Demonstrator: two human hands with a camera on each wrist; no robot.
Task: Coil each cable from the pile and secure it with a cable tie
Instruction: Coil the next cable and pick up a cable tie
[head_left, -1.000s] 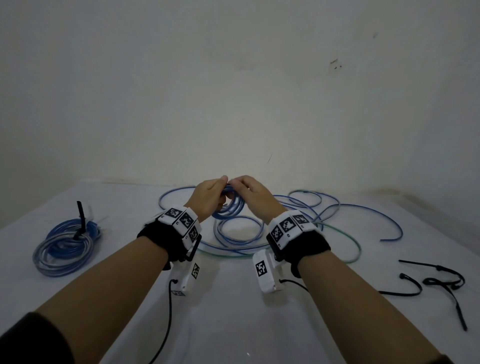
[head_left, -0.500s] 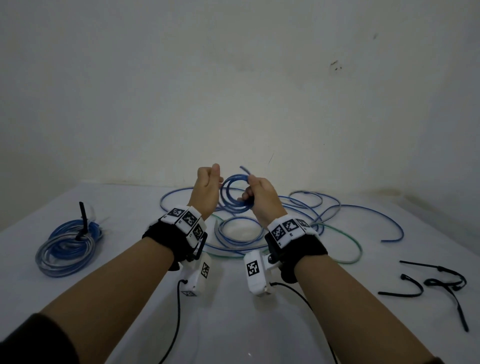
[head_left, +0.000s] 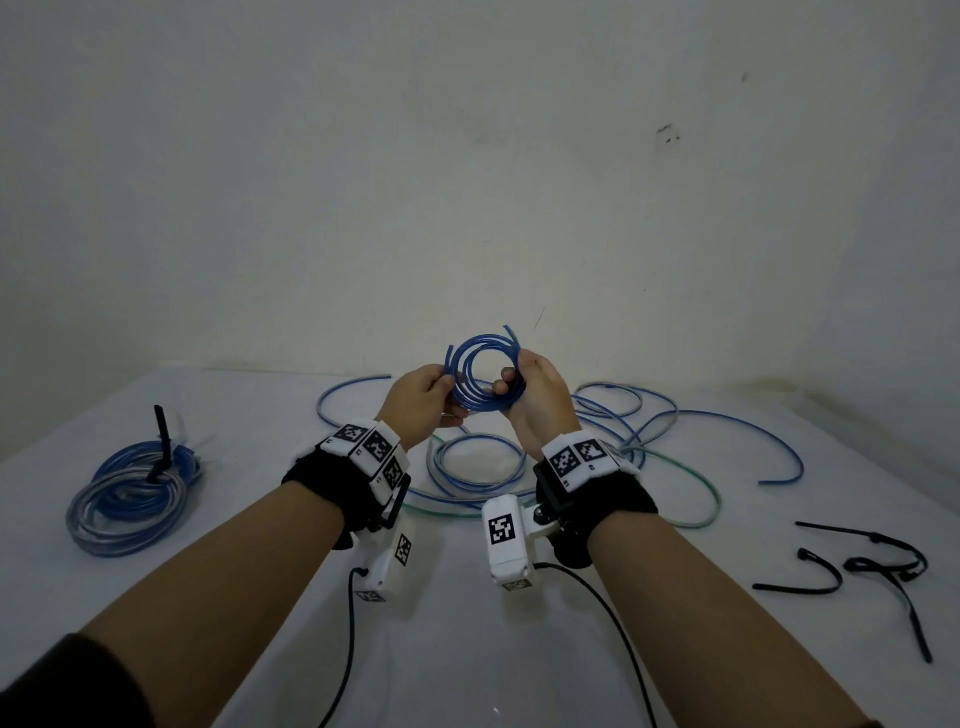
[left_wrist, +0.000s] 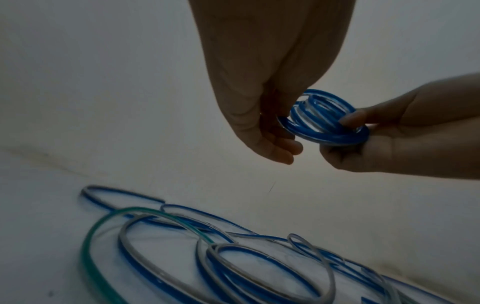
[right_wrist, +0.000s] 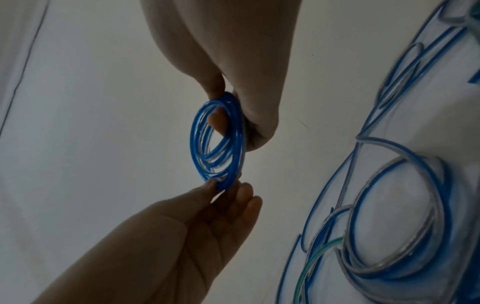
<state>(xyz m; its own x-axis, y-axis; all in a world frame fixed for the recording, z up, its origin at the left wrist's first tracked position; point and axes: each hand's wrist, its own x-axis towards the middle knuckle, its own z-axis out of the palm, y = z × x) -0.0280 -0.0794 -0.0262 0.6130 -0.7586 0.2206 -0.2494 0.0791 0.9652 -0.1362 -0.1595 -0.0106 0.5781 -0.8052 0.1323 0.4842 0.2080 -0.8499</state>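
A small coil of blue cable is held in the air above the table, its loops upright and both ends sticking out at the top. My left hand pinches its left rim between thumb and fingers. My right hand grips the right rim, one finger hooked through the opening. The left wrist view has the coil between the two hands, and so does the right wrist view, coil. Below lies the pile of loose blue cables with a green cable among them.
A larger blue and clear coil, bound with a black tie, lies at the table's left. Several loose black cable ties lie at the right. The white wall stands close behind the pile.
Both hands have risen from just above the pile. They have moved apart to the coil's two sides, and the coil now faces me as a full ring.
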